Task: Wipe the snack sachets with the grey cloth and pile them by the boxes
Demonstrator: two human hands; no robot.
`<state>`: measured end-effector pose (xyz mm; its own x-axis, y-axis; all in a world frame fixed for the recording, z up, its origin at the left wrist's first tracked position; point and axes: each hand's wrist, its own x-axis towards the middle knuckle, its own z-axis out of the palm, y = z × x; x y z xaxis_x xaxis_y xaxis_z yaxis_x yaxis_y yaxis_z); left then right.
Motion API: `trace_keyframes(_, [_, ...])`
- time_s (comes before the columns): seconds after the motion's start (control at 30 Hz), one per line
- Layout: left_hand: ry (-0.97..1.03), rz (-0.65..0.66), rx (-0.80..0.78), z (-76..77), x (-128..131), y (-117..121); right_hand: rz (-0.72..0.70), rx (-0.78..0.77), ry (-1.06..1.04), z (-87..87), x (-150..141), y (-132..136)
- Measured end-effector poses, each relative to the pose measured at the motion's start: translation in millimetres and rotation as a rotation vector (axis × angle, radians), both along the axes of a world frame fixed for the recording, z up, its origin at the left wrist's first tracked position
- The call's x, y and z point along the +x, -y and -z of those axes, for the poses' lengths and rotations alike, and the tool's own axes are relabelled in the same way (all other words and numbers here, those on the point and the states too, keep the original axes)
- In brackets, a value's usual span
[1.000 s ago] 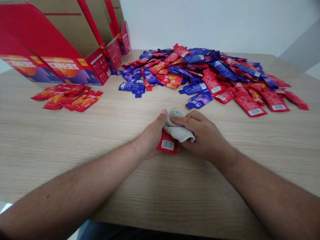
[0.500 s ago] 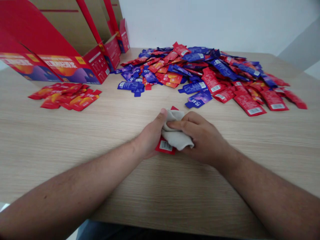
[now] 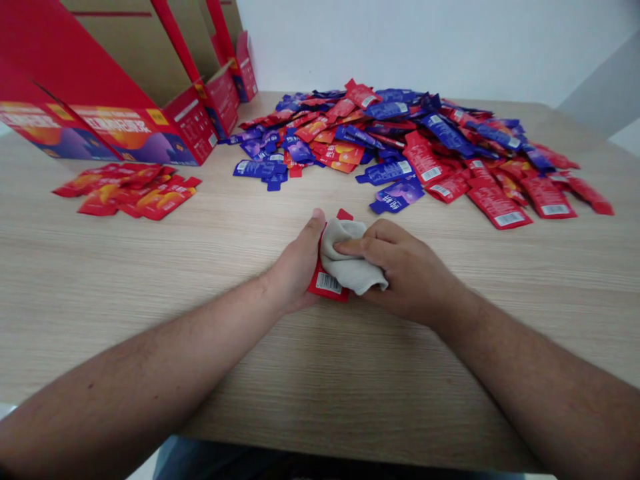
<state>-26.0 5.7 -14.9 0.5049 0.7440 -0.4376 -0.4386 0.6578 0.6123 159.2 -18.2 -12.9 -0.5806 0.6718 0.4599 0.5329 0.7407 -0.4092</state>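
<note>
Pale wall behind, wood-grain tabletop below: at least three open boxes at ten o'clock, a red-sachet cluster nearer nine, one big uncountable pile at one! Dead centre, left hand curls round one red sachet, grip partly hidden; right hand, fingers closed, pinches one cloth against it.

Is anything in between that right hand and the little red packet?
Yes: a pale grey cloth lies between the right hand and the red packet, over the packet's middle. The left hand holds the packet's left side, with no cloth visible between them.
</note>
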Motion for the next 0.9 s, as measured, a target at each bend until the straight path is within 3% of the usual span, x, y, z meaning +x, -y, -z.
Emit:
trace_keyframes(0.1, [-0.021, 0.027, 0.019, 1.6, -0.7, -0.1, -0.039, -0.029, -0.002, 3.7, 0.4, -0.1])
trace_keyframes(0.27, [0.008, -0.03, 0.025, 2.6, 1.6, 0.2, 0.046, 0.0, 0.0, 8.7, 2.8, -2.2])
trace_keyframes(0.43, [0.019, -0.006, 0.013, 1.6, 0.9, 0.2, 0.024, 0.005, 0.003, 7.8, 3.5, -3.5])
trace_keyframes(0.63, [0.051, 0.003, 0.033, -7.8, -2.9, 0.3, 0.147, 0.079, -0.033, 13.2, 12.2, -18.1])
trace_keyframes(0.9, [-0.208, -0.245, 0.109, 4.5, 5.3, -0.2, 0.075, -0.001, -0.042, 13.0, 0.7, -3.4])
